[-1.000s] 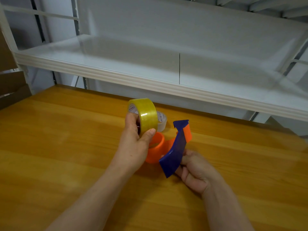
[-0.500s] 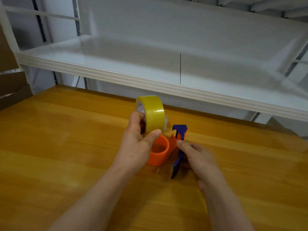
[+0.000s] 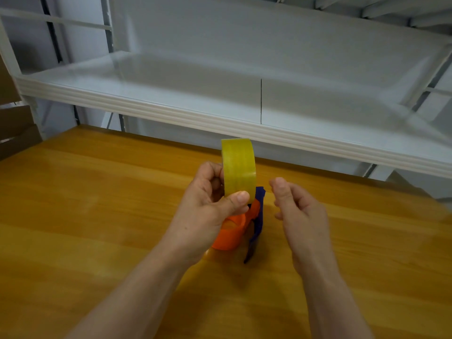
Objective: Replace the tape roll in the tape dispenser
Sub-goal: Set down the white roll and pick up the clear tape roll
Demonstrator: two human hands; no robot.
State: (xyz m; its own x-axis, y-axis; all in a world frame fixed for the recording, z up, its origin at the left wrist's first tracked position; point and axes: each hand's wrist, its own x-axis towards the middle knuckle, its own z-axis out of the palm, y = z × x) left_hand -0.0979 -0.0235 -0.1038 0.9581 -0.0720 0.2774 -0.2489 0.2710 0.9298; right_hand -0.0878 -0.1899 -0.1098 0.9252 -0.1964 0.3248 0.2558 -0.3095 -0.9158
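Just above dispenser (image 3: pixel 254 210), yellow tape roll (image 3: pixel 238 167) held upright, edge-on to camera, clear of orange hub (image 3: pixel 230 237). Gripped by left hand (image 3: pixel 205 209): thumb pressed on outer face, fingers behind roll, prob. into core. Right of dispenser & a bit higher, right hand (image 3: pixel 300 211) loosely curled, holding nothing, near roll but not touching. Dispenser itself standing on wooden table (image 3: pixel 97 216), no roll on hub, blue handle (image 3: pixel 258 223) on its right side, partly hidden behind left hand. Looks like loading step: roll not yet on hub. To do it well: steady dispenser w/ right hand first, check unwind direction so sticky side ends up facing outward at cutter end, line core up square w/ hub, push on evenly till seated. Free end of tape not visible, so can't tell direction yet. Beyond dispenser, white shelf (image 3: pixel 171 113), not part of job.
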